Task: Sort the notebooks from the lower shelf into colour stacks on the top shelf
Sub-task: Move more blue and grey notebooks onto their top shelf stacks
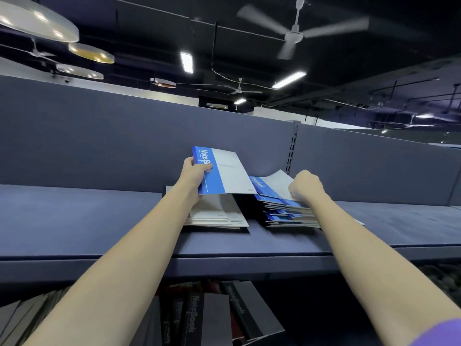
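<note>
Shelf [74, 213], dark blue, under black ceiling [249, 13] with fans.

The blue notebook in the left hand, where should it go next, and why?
Probably onto the blue stack on the right. The left hand holds the blue notebook above the pale stack, which is not its colour. The right hand lifts the blue stack's top cover, as if making room. So a short move right and down seems best.

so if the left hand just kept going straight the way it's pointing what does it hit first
Probably the dark back panel behind the top shelf. The left hand grips a blue notebook above the pale stack, aimed forward; nothing else shows between, though depth is unclear.
</note>
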{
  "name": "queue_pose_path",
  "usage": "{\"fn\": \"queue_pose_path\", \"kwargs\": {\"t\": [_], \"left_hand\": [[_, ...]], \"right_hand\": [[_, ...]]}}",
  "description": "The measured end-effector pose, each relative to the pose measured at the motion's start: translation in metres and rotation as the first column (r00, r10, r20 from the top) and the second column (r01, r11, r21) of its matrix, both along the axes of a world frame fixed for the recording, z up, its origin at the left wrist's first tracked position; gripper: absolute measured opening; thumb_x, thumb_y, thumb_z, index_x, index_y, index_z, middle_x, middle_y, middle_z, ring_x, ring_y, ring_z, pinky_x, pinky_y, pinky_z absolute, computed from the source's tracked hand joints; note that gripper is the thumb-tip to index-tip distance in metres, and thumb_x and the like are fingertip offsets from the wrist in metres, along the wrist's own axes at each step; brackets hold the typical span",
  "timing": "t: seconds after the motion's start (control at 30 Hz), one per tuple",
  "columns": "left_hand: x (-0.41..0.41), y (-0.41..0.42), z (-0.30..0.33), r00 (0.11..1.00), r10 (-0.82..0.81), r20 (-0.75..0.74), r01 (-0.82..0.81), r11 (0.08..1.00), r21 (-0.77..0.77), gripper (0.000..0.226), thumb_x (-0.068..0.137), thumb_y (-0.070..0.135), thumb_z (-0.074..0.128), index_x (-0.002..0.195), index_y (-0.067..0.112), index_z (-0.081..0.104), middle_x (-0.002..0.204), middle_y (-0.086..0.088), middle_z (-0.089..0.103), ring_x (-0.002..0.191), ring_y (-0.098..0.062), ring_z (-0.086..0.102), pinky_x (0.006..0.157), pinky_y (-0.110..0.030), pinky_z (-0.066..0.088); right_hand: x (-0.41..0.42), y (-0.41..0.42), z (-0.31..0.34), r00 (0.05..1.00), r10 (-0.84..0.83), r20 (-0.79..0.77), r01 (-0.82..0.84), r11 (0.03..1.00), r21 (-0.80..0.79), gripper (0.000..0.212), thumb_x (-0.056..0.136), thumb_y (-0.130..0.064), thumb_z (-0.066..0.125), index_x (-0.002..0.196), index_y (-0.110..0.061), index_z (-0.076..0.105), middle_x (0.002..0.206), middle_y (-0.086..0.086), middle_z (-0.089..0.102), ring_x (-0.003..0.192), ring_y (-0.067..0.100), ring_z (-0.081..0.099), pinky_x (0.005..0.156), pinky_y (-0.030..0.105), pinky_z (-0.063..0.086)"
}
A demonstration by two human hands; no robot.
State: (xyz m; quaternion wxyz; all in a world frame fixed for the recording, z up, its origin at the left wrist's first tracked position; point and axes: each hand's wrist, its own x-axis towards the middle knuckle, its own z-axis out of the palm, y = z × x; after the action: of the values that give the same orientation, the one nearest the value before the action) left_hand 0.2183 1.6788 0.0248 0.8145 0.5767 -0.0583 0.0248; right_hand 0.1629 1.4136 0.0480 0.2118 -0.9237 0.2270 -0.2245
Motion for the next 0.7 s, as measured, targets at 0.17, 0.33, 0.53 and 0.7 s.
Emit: {"fn": "queue_pose_path", "kwargs": {"t": [0.17,0.33,0.53,0.7], "left_hand": [[0.0,0.002,0.001,0.998,-0.056,0.027,0.057,0.998,-0.041,0.042,0.094,0.012,0.06,0.132,0.022,0.044,0.118,-0.001,0.066,0.092,-0.02,0.068,0.064,-0.032,0.057],[-0.003,-0.003,0.0,0.995,-0.091,0.032,0.093,0.994,-0.055,0.041,0.095,0.016,0.061,0.132,0.021,0.045,0.121,-0.003,0.066,0.096,-0.023,0.068,0.065,-0.034,0.058],[-0.007,-0.013,-0.002,0.988,-0.15,0.047,0.15,0.989,0.0,0.04,0.094,0.011,0.057,0.13,0.02,0.042,0.121,-0.004,0.065,0.103,-0.025,0.068,0.071,-0.037,0.059],[-0.004,-0.018,-0.004,0.982,-0.157,0.106,0.141,0.98,0.143,0.038,0.091,0.002,0.053,0.128,0.007,0.049,0.117,-0.015,0.067,0.082,-0.024,0.071,0.06,-0.034,0.058]], "right_hand": [[0.002,0.002,-0.005,0.997,-0.049,-0.067,0.04,0.992,-0.123,0.022,0.09,-0.003,0.044,0.11,-0.005,0.053,0.13,0.019,0.045,0.116,0.037,0.045,0.087,0.039,0.042],[0.002,0.012,0.001,0.995,-0.008,0.099,0.037,0.954,-0.298,0.026,0.097,-0.022,0.048,0.12,-0.019,0.06,0.126,0.012,0.057,0.115,0.033,0.049,0.095,0.04,0.041],[-0.001,0.056,0.009,0.878,0.388,0.278,-0.459,0.847,0.268,0.037,0.095,-0.042,0.06,0.076,-0.011,0.06,0.074,0.0,0.066,0.069,0.017,0.057,0.071,0.032,0.046],[0.009,0.046,0.011,0.897,0.232,0.376,-0.353,0.888,0.295,0.021,0.087,-0.019,0.068,0.099,-0.002,0.069,0.101,0.016,0.071,0.097,0.032,0.066,0.083,0.04,0.054]]}}
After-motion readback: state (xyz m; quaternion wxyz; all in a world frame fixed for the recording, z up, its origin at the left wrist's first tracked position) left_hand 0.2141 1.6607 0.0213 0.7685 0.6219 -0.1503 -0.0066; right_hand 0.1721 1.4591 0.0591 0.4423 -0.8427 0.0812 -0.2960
